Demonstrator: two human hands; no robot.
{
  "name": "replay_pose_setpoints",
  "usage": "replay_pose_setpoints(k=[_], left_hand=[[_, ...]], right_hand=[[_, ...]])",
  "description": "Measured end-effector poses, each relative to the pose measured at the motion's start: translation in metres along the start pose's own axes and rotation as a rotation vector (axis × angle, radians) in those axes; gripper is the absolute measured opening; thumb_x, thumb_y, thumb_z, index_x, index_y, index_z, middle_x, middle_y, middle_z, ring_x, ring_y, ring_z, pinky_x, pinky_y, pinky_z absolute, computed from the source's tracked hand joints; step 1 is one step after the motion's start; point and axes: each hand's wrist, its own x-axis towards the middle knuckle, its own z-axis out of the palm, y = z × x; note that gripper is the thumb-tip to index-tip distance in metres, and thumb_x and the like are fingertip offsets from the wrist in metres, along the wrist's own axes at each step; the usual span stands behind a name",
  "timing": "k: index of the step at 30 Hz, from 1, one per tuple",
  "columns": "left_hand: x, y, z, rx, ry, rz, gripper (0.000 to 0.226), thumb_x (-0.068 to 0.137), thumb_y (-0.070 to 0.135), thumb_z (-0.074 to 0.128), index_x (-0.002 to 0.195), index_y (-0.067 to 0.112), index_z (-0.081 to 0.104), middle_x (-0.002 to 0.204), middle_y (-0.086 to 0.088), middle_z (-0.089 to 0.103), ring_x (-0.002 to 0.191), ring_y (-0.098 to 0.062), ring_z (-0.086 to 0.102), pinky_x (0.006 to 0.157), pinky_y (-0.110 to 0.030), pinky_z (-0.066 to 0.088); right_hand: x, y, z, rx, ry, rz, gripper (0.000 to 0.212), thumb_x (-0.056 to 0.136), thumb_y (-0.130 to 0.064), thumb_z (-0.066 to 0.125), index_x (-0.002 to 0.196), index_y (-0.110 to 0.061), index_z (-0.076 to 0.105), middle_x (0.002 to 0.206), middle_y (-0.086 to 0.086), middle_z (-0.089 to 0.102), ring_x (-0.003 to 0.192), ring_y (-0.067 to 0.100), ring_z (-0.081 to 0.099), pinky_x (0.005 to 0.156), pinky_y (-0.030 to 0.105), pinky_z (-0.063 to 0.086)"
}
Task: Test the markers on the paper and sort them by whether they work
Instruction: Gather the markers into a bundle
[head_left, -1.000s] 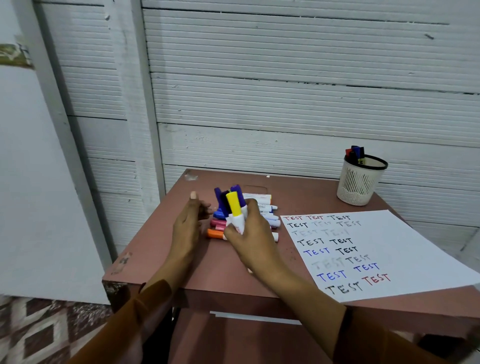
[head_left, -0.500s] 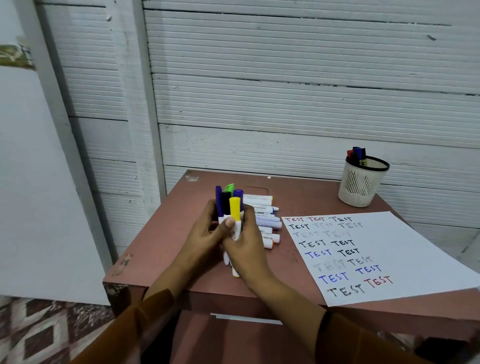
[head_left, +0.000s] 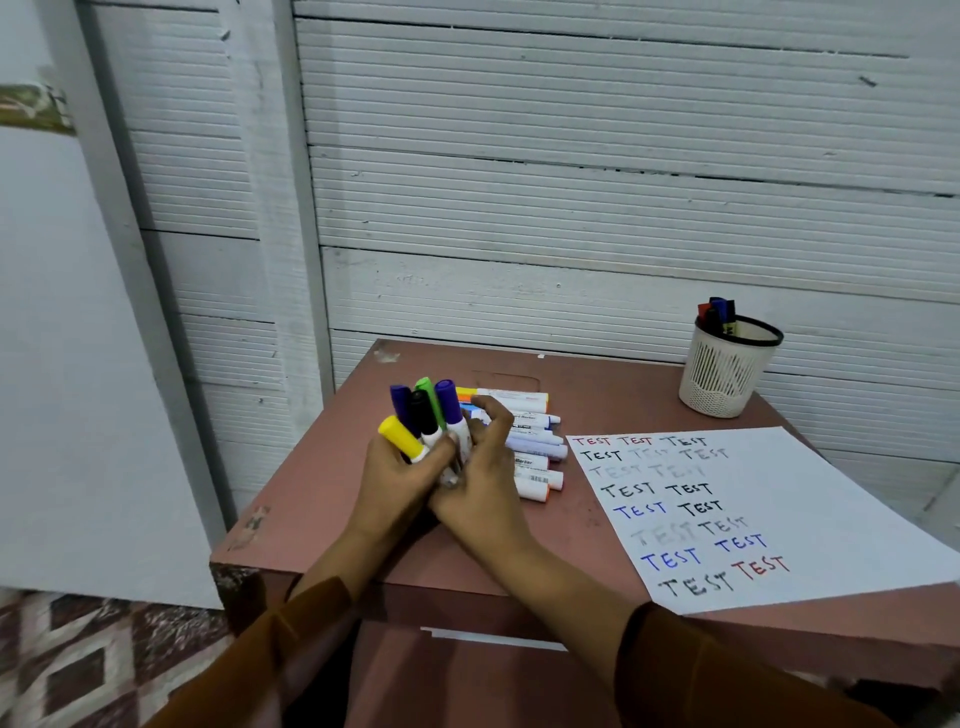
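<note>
You hold a bunch of markers (head_left: 423, 415) upright between both hands, caps up, so that you can see each colour and pick one out without spilling the rest. Your left hand (head_left: 397, 480) is wrapped around the lower part of the bunch, and the yellow marker (head_left: 401, 437) leans out to the left of it, tilted away from the others. Your right hand (head_left: 480, 486) curls against the bunch from the other side, with its fingers (head_left: 493, 415) bent over the white barrels; both hands close on the markers, not wide.

Just behind your right hand, more markers (head_left: 530, 441) lie flat in a loose stack on the worktop (head_left: 613, 395), most with the caps pointing to the left. I judge that this is one sorted heap, but I cannot tell whether it is the working or the dead one.

The paper (head_left: 769, 499) lies to the right, near the front edge, close enough to write on without moving your body. It already carries many lines of "TEST", some strong and some very faint. The pen cup (head_left: 724, 371) stands well apart at the back right, with a few markers in it, probably the other sorted group.
</note>
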Motion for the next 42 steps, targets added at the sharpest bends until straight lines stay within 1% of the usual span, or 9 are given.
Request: replay_pose_setpoints(k=[6, 9, 11, 16, 19, 22, 30, 36, 42], left_hand=[[0.003, -0.001, 0.007, -0.030, -0.026, -0.077, 0.011, 0.083, 0.000, 0.062, 0.089, 0.009, 0.066, 0.078, -0.001, 0.072, 0.076, -0.015, 0.068, 0.068, -0.026, 0.054], [0.004, -0.002, 0.008, 0.000, 0.030, -0.047, 0.007, 0.082, 0.007, 0.060, 0.082, 0.012, 0.064, 0.067, 0.002, 0.068, 0.067, -0.011, 0.065, 0.061, -0.023, 0.052], [0.003, -0.001, 0.008, -0.001, 0.068, -0.017, 0.003, 0.083, 0.010, 0.059, 0.083, 0.010, 0.062, 0.065, 0.003, 0.067, 0.064, -0.011, 0.064, 0.058, -0.022, 0.051], [0.007, -0.002, 0.003, -0.058, 0.194, -0.020, 0.010, 0.082, 0.020, 0.058, 0.088, 0.016, 0.064, 0.077, 0.000, 0.072, 0.076, -0.018, 0.069, 0.069, -0.034, 0.056], [0.007, -0.003, 0.003, 0.009, 0.197, -0.029, 0.010, 0.090, 0.011, 0.058, 0.091, 0.002, 0.061, 0.078, -0.008, 0.068, 0.072, -0.018, 0.068, 0.064, -0.031, 0.055], [0.008, -0.004, 0.004, 0.049, 0.208, -0.037, 0.006, 0.091, 0.005, 0.055, 0.086, 0.008, 0.059, 0.068, 0.002, 0.068, 0.066, -0.012, 0.067, 0.059, -0.024, 0.052], [0.006, -0.006, 0.004, 0.024, 0.200, -0.070, 0.044, 0.076, 0.036, 0.064, 0.096, -0.003, 0.057, 0.082, -0.023, 0.066, 0.078, -0.040, 0.066, 0.072, -0.053, 0.055], [0.006, -0.005, 0.006, -0.002, 0.179, -0.099, 0.057, 0.068, 0.045, 0.065, 0.091, -0.007, 0.057, 0.077, -0.020, 0.066, 0.072, -0.034, 0.066, 0.068, -0.047, 0.054], [0.004, -0.006, 0.006, 0.020, 0.181, -0.079, 0.047, 0.074, 0.038, 0.064, 0.090, -0.006, 0.058, 0.078, -0.021, 0.067, 0.076, -0.040, 0.066, 0.071, -0.052, 0.055]], right_hand=[[-0.001, 0.000, -0.002, -0.099, -0.135, -0.036, 0.078, 0.067, -0.016, 0.050, 0.129, -0.039, 0.010, 0.138, 0.018, 0.039, 0.128, 0.033, 0.040, 0.107, 0.046, 0.035], [0.003, 0.000, -0.008, -0.224, -0.211, -0.012, 0.091, 0.067, -0.020, 0.058, 0.145, -0.018, 0.013, 0.139, 0.008, 0.038, 0.128, 0.026, 0.035, 0.106, 0.039, 0.032], [0.004, -0.002, -0.019, -0.293, -0.291, -0.053, 0.096, 0.062, -0.029, 0.059, 0.147, -0.020, 0.014, 0.142, 0.000, 0.034, 0.128, 0.020, 0.029, 0.105, 0.037, 0.028], [0.022, -0.009, -0.056, -0.250, -0.362, -0.020, 0.076, 0.060, -0.038, 0.045, 0.134, -0.021, 0.043, 0.137, -0.001, 0.042, 0.126, 0.017, 0.037, 0.106, 0.028, 0.028], [0.033, -0.007, -0.066, -0.606, -0.477, 0.014, 0.073, 0.059, -0.043, 0.043, 0.127, -0.017, 0.047, 0.133, 0.004, 0.044, 0.124, 0.022, 0.037, 0.096, 0.025, 0.027], [0.034, -0.004, -0.065, -0.887, -0.611, 0.017, 0.071, 0.072, -0.049, 0.058, 0.130, -0.014, 0.039, 0.133, 0.007, 0.041, 0.123, 0.027, 0.036, 0.098, 0.033, 0.028], [0.038, -0.006, -0.048, -1.066, -0.657, 0.021, 0.080, 0.076, -0.045, 0.066, 0.137, -0.011, 0.026, 0.134, 0.015, 0.035, 0.125, 0.033, 0.033, 0.103, 0.044, 0.027], [0.041, -0.006, -0.039, -1.070, -0.698, 0.090, 0.063, 0.082, -0.028, 0.062, 0.132, -0.009, 0.029, 0.134, 0.016, 0.038, 0.126, 0.032, 0.035, 0.103, 0.043, 0.029], [0.037, -0.006, -0.038, -0.970, -0.586, 0.081, 0.042, 0.084, -0.021, 0.061, 0.119, -0.006, 0.042, 0.120, 0.016, 0.053, 0.111, 0.033, 0.051, 0.087, 0.037, 0.038]])
